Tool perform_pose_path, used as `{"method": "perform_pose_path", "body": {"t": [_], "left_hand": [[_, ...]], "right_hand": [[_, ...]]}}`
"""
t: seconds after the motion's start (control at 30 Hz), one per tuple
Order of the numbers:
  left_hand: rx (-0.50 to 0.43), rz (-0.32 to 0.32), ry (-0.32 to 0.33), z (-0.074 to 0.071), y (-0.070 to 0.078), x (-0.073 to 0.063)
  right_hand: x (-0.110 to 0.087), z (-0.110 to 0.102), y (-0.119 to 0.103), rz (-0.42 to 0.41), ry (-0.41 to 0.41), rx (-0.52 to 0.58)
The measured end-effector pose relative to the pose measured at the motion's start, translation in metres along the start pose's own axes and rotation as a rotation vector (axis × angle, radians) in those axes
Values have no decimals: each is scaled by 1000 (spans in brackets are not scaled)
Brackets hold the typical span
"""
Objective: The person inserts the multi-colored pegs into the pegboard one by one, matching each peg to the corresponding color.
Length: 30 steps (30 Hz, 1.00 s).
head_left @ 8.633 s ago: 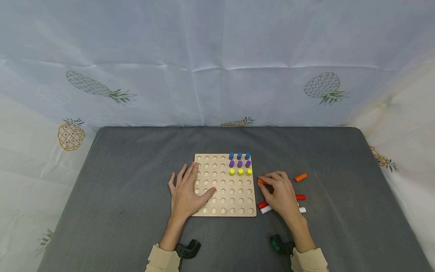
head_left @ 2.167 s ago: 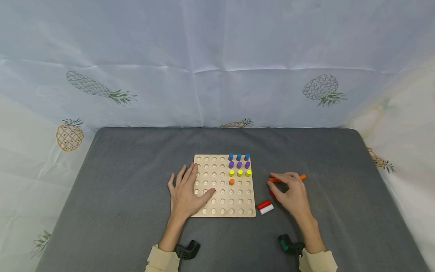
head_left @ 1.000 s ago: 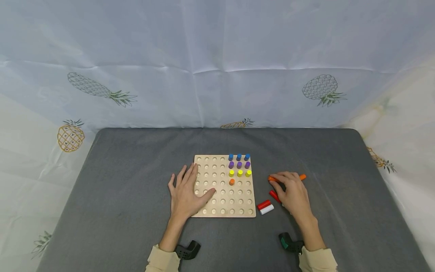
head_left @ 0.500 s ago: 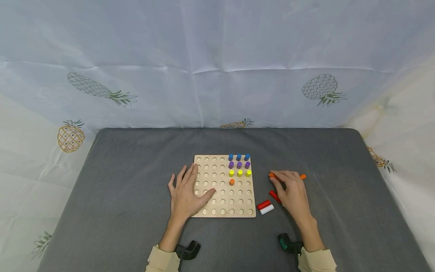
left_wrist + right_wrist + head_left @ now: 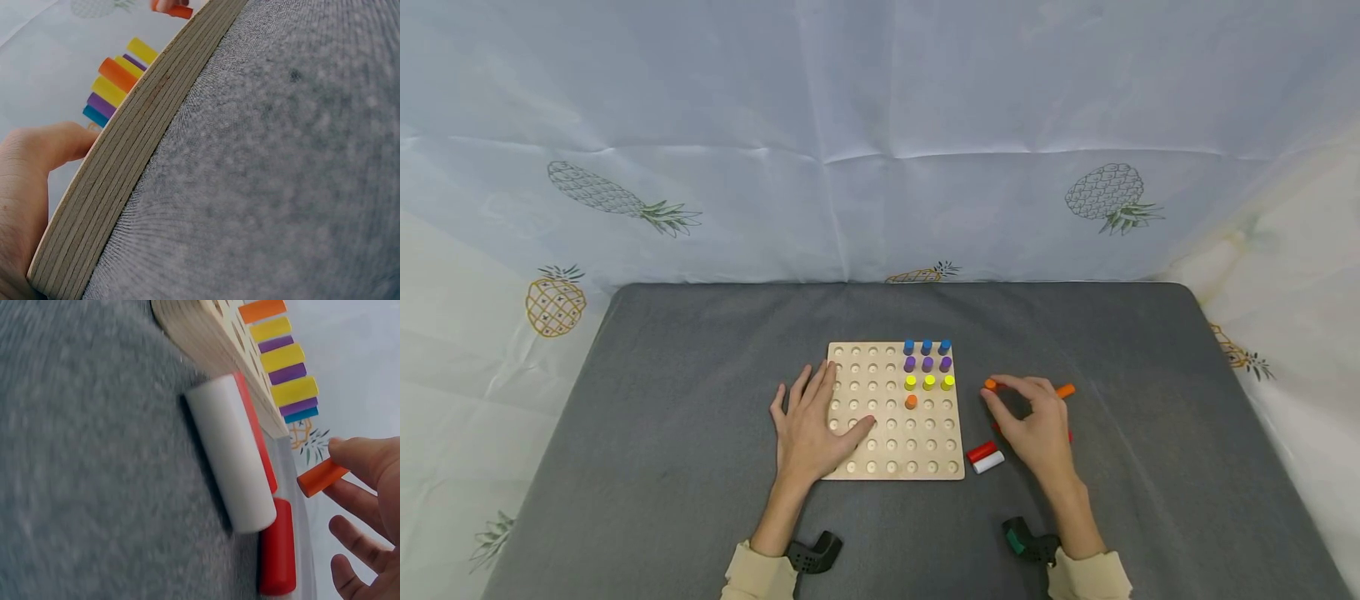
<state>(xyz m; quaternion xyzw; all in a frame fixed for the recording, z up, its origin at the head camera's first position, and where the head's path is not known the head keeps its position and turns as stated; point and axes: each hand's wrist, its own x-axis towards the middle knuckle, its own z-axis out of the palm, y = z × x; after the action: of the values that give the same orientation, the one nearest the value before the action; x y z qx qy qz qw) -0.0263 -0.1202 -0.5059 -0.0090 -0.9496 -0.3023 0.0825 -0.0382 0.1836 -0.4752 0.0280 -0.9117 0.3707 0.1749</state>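
My left hand [image 5: 808, 433] rests with spread fingers on the left side of a wooden pegboard [image 5: 901, 455]; its thumb lies across the top. Blue pegs [image 5: 927, 346], purple pegs [image 5: 928, 364] and yellow pegs [image 5: 928, 382] stand three to a row at the board's back right. One orange peg [image 5: 911, 402] stands in front of the leftmost yellow one. Right of the board, my right hand [image 5: 1037, 425] pinches another orange peg [image 5: 320, 477] between thumb and index finger, above the cloth. Its other fingers are loosely bent in the right wrist view.
A red peg [image 5: 981, 451] and a white peg [image 5: 988, 462] lie side by side near the board's right front corner. Another loose orange peg [image 5: 1066, 390] lies beyond the right hand, which partly hides more red pegs [image 5: 279, 550]. Grey cloth [image 5: 700, 375] covers the table.
Since the oldest frame, one orange peg has come to stand in the board. My right hand has picked up another from the table, tipped it upright and shifted left. The left hand stays put.
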Motion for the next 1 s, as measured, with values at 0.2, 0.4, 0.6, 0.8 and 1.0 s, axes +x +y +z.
{"method": "perform_pose_path", "body": {"t": [0.2, 0.4, 0.6, 0.8, 1.0], "left_hand": [[3, -1, -2, 0, 0, 0], [6, 4, 2, 0, 0, 0], [2, 1, 0, 0, 0, 0], [5, -1, -3, -1, 0, 1], [1, -5, -6, -1, 0, 1]], "right_hand": [[-1, 4, -9, 22, -5, 61], [-1, 9, -19, 38, -15, 104], [-2, 14, -27, 49, -34, 124], [-3, 19, -33, 38, -47, 154], [-5, 25, -36, 15, -56, 159]]}}
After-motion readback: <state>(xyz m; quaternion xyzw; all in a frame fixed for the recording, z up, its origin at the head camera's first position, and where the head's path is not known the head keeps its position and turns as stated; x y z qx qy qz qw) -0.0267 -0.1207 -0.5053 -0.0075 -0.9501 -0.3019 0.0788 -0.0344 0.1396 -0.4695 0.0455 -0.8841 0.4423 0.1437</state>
